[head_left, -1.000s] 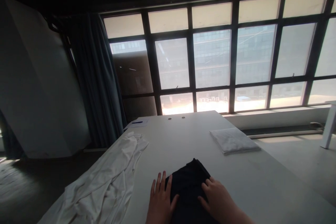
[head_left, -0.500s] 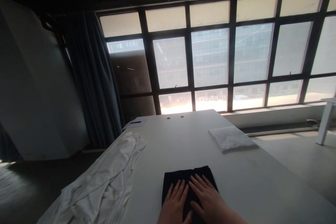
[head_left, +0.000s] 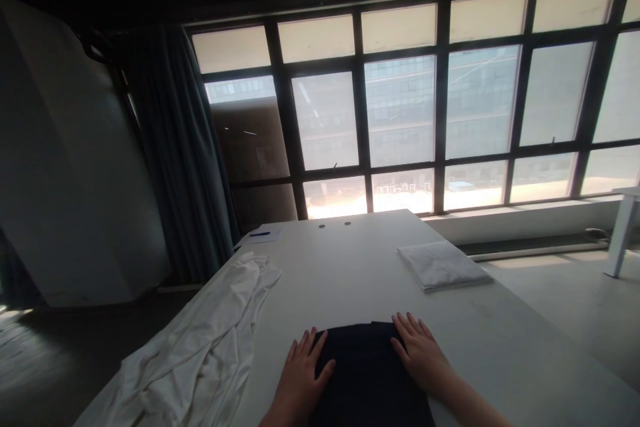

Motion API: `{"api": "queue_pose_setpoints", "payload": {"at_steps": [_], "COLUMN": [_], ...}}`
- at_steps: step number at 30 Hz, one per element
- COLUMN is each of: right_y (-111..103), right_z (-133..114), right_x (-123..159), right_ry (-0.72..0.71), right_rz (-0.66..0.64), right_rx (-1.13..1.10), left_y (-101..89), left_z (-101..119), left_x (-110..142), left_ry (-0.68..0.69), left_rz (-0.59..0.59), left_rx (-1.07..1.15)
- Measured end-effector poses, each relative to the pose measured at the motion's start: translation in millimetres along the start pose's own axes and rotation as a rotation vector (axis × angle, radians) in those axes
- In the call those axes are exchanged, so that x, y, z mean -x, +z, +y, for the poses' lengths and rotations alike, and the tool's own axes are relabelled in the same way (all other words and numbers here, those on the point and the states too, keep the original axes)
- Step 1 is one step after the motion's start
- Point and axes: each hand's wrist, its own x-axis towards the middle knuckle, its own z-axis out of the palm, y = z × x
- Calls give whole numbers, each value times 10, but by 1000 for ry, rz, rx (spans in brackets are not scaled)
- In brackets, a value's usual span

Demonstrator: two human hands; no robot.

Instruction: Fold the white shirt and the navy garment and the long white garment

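A folded dark navy cloth (head_left: 367, 373) lies flat on the white table (head_left: 325, 280), its near end cut off by the bottom of the picture. Along its left edge rests my left hand (head_left: 303, 373), fingers stretched out and thumb on the fabric. My right hand (head_left: 423, 353) lies at the far right corner, fingers extended, thumb on top of the cloth. Both hands are open and touch the cloth at its sides without gripping it. What kind of garment or cloth it is, I cannot tell.
A crumpled white cloth (head_left: 200, 347) spreads along the table's left side. Folded white fabric (head_left: 443, 265) sits near the right edge. At the far left corner, a blue pen (head_left: 260, 234) lies on paper. Windows and a dark curtain (head_left: 185, 160) stand beyond.
My hands have moved apart, from the middle of the dark cloth out to its left and right edges. The cloth's far edge now looks slightly rounded.
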Motion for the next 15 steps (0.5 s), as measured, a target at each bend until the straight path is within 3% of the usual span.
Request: {"api": "queue_pose_setpoints", "payload": {"at_steps": [2,4,7,9,11,15], "right_y": [-54,-137,-171,-95,8,52], "right_z": [-53,-172,-410,-538,-603,-567], "right_x": [42,126,283,358,381,302], "right_ry": [-10,-136,-379,-424,-403,-281], "right_rz": [110,181,104,7,-40,34], "right_rx": [36,45,21,11,-5,-39], "left_y": [-60,-154,-201,-76,164,613], "left_z": [-25,31,214,347,457,583], "left_x": [9,49,131,168,184,201], "left_ry": [-40,-14,237,479,658,738], "left_rz": [81,204,231,118,36,125], "left_rx": [-33,-57,-72,-101,-164,-262]}}
